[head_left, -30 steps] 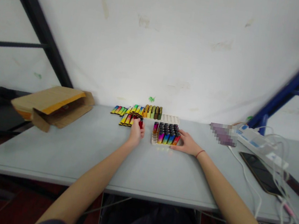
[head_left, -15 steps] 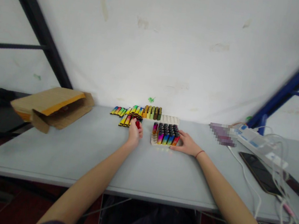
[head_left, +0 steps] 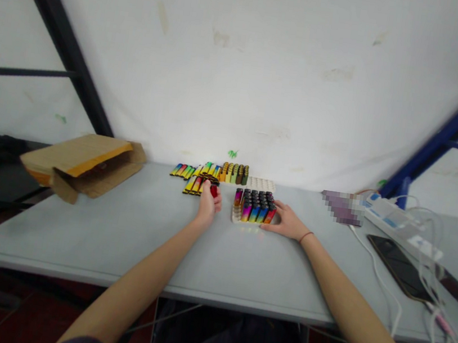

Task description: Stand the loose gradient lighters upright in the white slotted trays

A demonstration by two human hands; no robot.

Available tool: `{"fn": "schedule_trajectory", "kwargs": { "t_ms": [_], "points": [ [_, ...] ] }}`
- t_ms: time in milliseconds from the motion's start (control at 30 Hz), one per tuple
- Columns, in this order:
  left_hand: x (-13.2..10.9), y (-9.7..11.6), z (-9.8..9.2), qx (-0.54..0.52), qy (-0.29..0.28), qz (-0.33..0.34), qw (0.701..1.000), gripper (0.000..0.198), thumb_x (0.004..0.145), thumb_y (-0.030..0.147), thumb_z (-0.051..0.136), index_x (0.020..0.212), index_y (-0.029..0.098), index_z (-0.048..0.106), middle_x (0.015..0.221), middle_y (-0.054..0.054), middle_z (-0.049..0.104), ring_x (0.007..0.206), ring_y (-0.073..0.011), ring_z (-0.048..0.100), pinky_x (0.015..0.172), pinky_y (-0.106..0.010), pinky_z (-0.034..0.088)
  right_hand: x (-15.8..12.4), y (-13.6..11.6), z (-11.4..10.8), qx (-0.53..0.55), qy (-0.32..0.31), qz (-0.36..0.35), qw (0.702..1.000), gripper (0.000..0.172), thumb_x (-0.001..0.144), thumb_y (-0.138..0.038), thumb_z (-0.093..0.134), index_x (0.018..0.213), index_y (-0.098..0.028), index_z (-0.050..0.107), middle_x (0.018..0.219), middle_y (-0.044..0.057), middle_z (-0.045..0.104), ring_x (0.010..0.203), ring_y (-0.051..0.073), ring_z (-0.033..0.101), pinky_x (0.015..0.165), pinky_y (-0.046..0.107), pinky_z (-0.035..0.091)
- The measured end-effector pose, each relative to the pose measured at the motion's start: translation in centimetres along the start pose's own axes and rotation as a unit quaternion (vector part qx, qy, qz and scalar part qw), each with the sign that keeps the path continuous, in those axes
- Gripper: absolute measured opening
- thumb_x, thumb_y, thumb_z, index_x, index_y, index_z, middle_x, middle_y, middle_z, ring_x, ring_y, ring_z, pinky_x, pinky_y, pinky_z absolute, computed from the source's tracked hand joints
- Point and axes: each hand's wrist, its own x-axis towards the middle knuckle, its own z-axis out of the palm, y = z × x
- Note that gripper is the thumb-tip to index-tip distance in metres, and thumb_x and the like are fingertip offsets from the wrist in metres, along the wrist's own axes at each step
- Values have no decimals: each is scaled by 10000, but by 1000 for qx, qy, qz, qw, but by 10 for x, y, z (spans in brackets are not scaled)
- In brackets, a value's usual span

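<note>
My left hand point(head_left: 208, 205) is closed around a small red lighter point(head_left: 213, 191), held just in front of a pile of rainbow-coloured lighters point(head_left: 194, 178) lying on the grey table point(head_left: 126, 236). To its right stands a white tray point(head_left: 236, 216) packed with upright lighters with black tops. My right hand point(head_left: 288, 220) rests against the tray's right side, fingers touching it. Behind, a second white tray point(head_left: 263, 184) holds a row of yellow and brown lighters point(head_left: 235, 172).
An open brown cardboard box point(head_left: 79, 164) lies at the table's left. At the right are a white power strip point(head_left: 393, 217), a black phone point(head_left: 401, 266), tangled white cables point(head_left: 427, 301) and a blurred purple object point(head_left: 341, 206). A white wall rises behind.
My left hand with the red lighter drifted slightly back toward the pile and then forward again. The right hand stayed at the tray.
</note>
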Motion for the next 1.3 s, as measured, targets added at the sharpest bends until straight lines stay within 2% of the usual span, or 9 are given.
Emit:
{"fn": "schedule_trajectory", "kwargs": {
  "t_ms": [167,233,333,700,867,1033,1133,1200,1300],
  "points": [
    [1,-7,0,117,-80,143,980,255,941,493,507,932,244,449,623,72,489,484,-98,443,498,-208,370,0,0,0,-5,-3,7,1000,844,778,-759,700,1378,-170,629,1443,205,586,1297,410,582,1127,575,455],
    [0,-10,-1,174,-108,226,952,195,929,413,556,978,232,504,789,10,599,697,-129,584,668,-241,480,0,2,1,-4,-1,4,1000,848,779,-765,694,1385,-176,622,1450,203,581,1303,408,577,1121,581,457],
    [-1,-11,-4,260,-111,311,907,174,910,357,590,994,205,610,1046,-75,647,984,-184,618,847,-283,503,-1,4,2,-1,1,-2,1000,840,780,-764,695,1397,-200,614,1454,190,582,1307,401,575,1117,583,460],
    [1,-14,-5,317,-147,279,895,188,879,298,645,1018,197,721,1083,-98,709,944,-214,670,764,-283,531,-1,4,2,-5,-6,5,1000,849,781,-775,685,1403,-203,610,1454,186,578,1298,402,576,1129,578,447],
    [4,-13,-9,353,-131,313,872,197,885,310,646,1032,201,719,1041,-86,707,876,-200,658,787,-298,530,-1,2,0,-9,-11,9,1000,859,780,-778,684,1398,-186,616,1453,197,577,1297,410,576,1126,575,450],
    [6,-17,-11,372,-141,338,853,333,897,312,629,1213,207,643,955,-43,685,816,-171,650,786,-294,532,0,1,0,-13,-13,12,1000,878,780,-778,685,1410,-171,610,1454,206,578,1285,415,583,1125,583,446],
    [8,-16,-13,402,-138,376,824,347,908,313,607,1238,209,632,1013,-46,679,798,-159,636,790,-303,535,0,2,1,-12,-7,8,1000,867,777,-778,688,1409,-190,613,1451,191,585,1291,407,582,1125,580,447],
    [11,-11,-17,441,-106,404,794,319,930,298,570,1222,202,656,1048,-64,687,839,-175,635,857,-334,528,0,2,1,-12,-4,7,1000,869,772,-778,693,1411,-195,613,1458,187,581,1296,407,578,1127,576,447],
    [17,1,-27,536,9,402,742,306,963,236,491,1170,189,712,1107,-107,708,1018,-254,623,981,-420,480,-1,3,2,-13,-6,8,1000,861,775,-774,695,1407,-194,617,1457,188,579,1295,409,578,1125,576,450]
  ]
}}
